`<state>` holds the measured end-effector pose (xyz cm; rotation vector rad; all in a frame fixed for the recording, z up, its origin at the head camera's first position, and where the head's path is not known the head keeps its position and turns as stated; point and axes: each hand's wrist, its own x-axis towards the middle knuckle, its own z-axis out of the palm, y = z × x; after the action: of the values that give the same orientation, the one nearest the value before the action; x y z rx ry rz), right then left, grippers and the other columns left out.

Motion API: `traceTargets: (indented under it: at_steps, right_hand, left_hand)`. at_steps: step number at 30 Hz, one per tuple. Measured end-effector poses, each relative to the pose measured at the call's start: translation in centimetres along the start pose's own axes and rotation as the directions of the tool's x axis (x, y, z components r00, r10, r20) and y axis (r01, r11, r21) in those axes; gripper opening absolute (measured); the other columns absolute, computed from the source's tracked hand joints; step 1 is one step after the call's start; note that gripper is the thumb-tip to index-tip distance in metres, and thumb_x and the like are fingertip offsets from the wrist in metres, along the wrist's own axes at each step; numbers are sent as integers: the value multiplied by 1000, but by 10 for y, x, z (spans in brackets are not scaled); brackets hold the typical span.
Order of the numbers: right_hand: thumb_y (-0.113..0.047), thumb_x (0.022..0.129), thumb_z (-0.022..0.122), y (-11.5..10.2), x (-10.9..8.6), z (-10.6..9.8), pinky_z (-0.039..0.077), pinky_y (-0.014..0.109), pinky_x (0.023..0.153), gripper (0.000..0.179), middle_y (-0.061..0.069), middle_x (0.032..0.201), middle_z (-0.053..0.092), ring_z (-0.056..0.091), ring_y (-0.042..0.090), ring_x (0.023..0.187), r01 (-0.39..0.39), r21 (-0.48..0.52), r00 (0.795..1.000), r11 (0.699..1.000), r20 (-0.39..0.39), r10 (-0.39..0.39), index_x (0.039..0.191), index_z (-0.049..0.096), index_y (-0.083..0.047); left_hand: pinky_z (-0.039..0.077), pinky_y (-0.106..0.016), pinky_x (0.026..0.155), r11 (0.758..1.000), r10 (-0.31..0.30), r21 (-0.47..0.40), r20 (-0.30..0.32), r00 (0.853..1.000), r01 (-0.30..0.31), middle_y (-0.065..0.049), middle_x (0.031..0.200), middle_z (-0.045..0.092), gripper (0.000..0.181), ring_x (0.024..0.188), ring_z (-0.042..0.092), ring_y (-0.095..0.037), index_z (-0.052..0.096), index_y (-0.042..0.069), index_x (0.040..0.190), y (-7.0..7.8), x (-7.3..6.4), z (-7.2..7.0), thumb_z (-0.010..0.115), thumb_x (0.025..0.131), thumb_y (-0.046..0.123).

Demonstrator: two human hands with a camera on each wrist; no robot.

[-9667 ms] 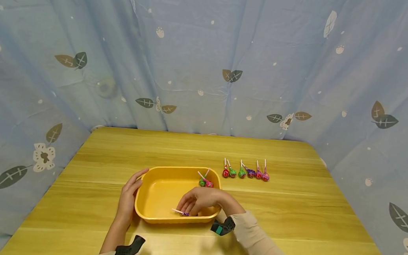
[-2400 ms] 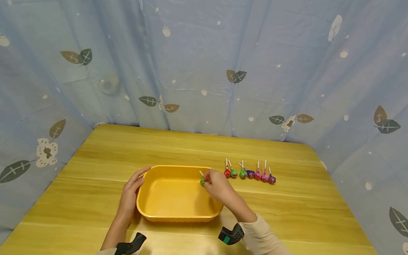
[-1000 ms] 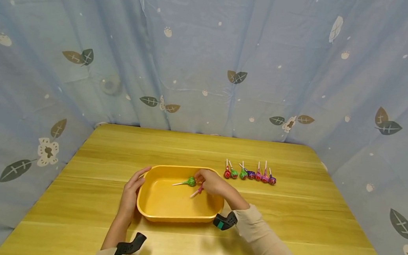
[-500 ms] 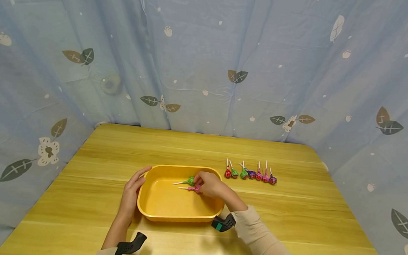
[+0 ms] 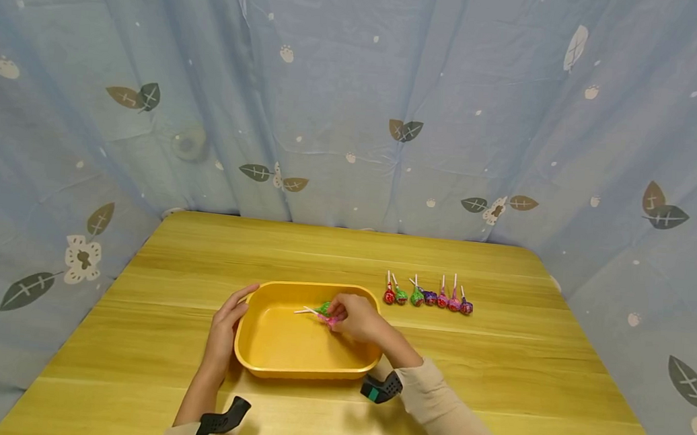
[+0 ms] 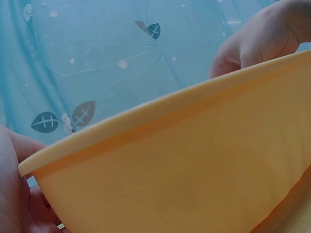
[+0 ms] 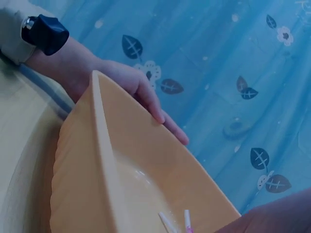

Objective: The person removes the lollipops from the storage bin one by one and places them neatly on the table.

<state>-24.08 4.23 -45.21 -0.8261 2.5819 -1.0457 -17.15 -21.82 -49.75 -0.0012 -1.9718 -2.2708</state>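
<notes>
Inside the yellow plastic tray (image 5: 307, 375), my right hand (image 5: 358, 318) pinches a pink-wrapped lollipop (image 5: 326, 320) by its head, the white stick pointing left. Just behind it, a green lollipop (image 5: 323, 307) lies on the tray floor, partly covered by my fingers. The two white sticks cross there. My left hand (image 5: 218, 340) rests against the outside of the tray's left wall, fingers extended along the rim. In the right wrist view, that left hand (image 7: 124, 80) touches the rim, and the pink lollipop's stick (image 7: 187, 219) shows low in the tray.
Right of the tray, several lollipops stand in a row on the wooden table (image 5: 496, 362): a red one (image 5: 389, 296) at the left end, green ones, purple ones and pink ones, with a purple one (image 5: 466, 308) at the right end. A patterned blue curtain (image 5: 357, 97) hangs behind.
A purple lollipop has joined the row's right end since the oldest frame. Lately the pink lollipop's stick has swung from lower left to upper left in my right hand; the left hand stays put.
</notes>
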Motion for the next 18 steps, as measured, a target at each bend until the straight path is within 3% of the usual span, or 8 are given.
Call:
traceTargets:
  at_steps: [6,18]
  right_hand:
    - [3,82,73,-3,-11,-10,50,28,76,18,4,90,66,62,19,84,84,65,995,994,-53,-81,99,69,0]
    - [-5,88,69,8,-32,-25,51,33,78,21,0,95,68,62,18,90,63,166,992,984,-117,-44,108,72,-5]
  left_hand:
    - [47,-27,93,1000,2,15,-1,1000,-2,-12,143,45,41,123,47,-32,45,8,144,0,0,-1,35,107,23]
    - [48,-27,90,1000,6,26,9,1000,-6,-15,141,45,43,119,51,-30,44,8,144,-1,0,-2,35,107,27]
